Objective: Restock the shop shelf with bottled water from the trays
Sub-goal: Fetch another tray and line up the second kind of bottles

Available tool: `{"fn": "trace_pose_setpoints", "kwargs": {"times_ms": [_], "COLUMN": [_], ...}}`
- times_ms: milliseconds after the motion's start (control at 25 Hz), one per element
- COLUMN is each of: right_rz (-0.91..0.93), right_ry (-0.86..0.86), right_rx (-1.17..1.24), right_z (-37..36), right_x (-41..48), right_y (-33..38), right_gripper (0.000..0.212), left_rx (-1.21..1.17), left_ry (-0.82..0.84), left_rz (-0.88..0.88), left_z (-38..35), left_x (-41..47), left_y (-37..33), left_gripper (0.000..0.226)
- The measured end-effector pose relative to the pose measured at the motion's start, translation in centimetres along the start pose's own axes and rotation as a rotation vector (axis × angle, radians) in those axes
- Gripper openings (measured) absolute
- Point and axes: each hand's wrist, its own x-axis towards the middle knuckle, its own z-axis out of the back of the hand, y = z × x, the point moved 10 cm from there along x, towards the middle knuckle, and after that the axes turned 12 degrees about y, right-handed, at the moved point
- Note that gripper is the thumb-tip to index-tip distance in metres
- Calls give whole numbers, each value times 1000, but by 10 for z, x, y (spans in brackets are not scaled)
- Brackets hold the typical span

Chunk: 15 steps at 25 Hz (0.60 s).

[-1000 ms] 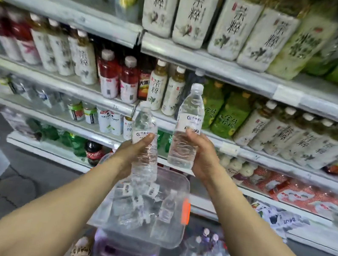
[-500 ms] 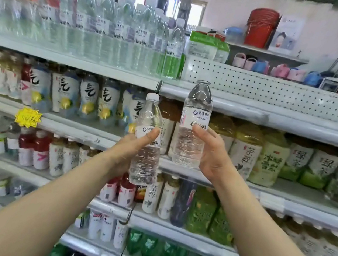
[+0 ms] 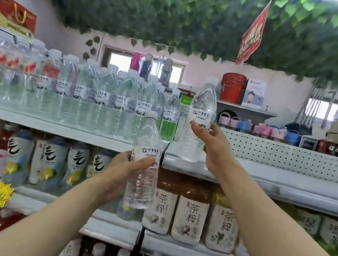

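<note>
My left hand [image 3: 122, 168] grips a clear water bottle [image 3: 142, 181] around its label, upright, in front of the top shelf's edge [image 3: 52, 127]. My right hand [image 3: 211, 147] holds a second clear water bottle [image 3: 195, 136] higher up, its base just above the right shelf section [image 3: 267, 177]. Rows of matching water bottles [image 3: 92, 97] fill the top shelf to the left. The trays are out of view.
A green-liquid bottle [image 3: 169, 125] stands at the right end of the water row. Tea bottles [image 3: 190, 216] and white-labelled drinks [image 3: 48, 159] line the shelf below. A perforated white back panel [image 3: 293, 155] rises behind the right section; a red bucket [image 3: 232, 89] sits behind.
The view has tilted up from the tray and lower shelves to the top shelf. Both hands have lifted their bottles, the right one higher and nearer the top shelf.
</note>
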Motion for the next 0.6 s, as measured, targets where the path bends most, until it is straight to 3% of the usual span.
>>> {"fn": "trace_pose_setpoints", "kwargs": {"times_ms": [120, 240, 440, 600], "right_rz": [-46, -78, -187, -243], "right_ry": [-34, -47, -23, -48], "right_rx": [28, 10, -115, -205], "right_z": [-4, -10, -23, -22], "right_x": [36, 70, 109, 136], "right_y": [-17, -33, -64, -84], "right_gripper": [90, 120, 90, 89], "left_rx": [16, -12, 19, 33], "left_ry": [32, 29, 49, 63], "left_rz": [-32, -54, -78, -103], "left_z": [19, 36, 55, 67], "left_x": [13, 27, 44, 51], "left_y": [-5, -9, -14, -15], "left_gripper": [64, 59, 65, 87]}}
